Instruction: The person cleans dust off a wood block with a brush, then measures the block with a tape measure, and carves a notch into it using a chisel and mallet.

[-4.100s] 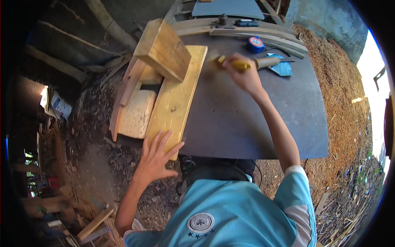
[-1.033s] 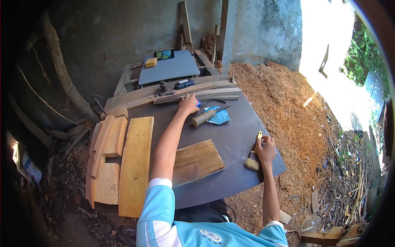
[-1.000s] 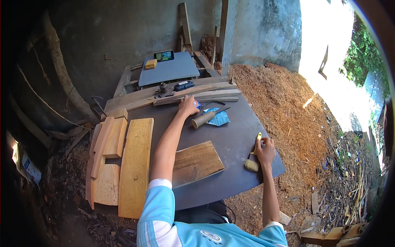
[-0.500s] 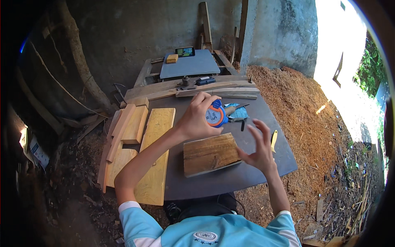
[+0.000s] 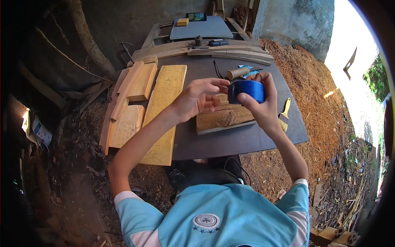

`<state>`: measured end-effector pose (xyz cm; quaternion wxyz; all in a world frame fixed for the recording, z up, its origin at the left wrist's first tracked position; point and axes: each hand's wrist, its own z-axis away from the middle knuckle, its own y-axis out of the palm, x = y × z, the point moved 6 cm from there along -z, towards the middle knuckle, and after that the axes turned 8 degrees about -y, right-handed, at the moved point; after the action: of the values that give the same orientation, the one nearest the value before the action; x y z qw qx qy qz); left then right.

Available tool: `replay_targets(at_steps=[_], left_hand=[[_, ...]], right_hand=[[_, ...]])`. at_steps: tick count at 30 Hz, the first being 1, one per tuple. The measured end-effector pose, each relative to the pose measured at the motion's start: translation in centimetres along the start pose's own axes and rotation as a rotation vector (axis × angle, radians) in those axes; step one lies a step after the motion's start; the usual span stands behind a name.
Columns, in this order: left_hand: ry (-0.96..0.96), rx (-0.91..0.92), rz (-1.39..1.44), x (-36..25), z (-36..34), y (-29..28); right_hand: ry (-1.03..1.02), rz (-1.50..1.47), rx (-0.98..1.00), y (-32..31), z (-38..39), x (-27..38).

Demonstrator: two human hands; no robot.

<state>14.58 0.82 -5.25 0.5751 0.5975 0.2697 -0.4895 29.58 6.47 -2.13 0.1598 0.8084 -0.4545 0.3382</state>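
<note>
A blue tape measure (image 5: 250, 91) is in my right hand (image 5: 265, 99), with the thumb on the near side and the fingers curled behind. My left hand (image 5: 197, 96) reaches to the tape measure's left edge. Its fingers are parted and partly bent, and the index fingertip is at the case. Whether a bit of tape is between the fingertips is too small to tell. Below both hands a thick brown wooden block (image 5: 224, 117) lies on the dark table (image 5: 185, 144), its far part hidden by the hands and the tape measure.
A long yellow board (image 5: 164, 111) and several wood pieces (image 5: 131, 111) lie left. A brush with a yellow handle (image 5: 286, 107) is at the right. Behind the block lie a wooden-handled tool (image 5: 238, 73) and a blue packet (image 5: 248, 70); long planks (image 5: 234, 48) lie farther back.
The tape measure has passed from my left hand to my right and turned, now showing its plain blue side. My left hand has come to its left edge. The view has tilted down.
</note>
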Motion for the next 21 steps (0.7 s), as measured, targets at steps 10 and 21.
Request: replay_targets(at_steps=[10, 21], left_hand=[[-0.115, -0.02, -0.304, 2.0, -2.6, -1.0], [-0.284, -0.22, -0.45, 3.8, 3.1, -5.8]], right_hand=[[0.255, 0.086, 0.189, -0.9, -1.4, -1.7], [0.501, 0.232, 0.257, -11.9, 2.2, -3.8]])
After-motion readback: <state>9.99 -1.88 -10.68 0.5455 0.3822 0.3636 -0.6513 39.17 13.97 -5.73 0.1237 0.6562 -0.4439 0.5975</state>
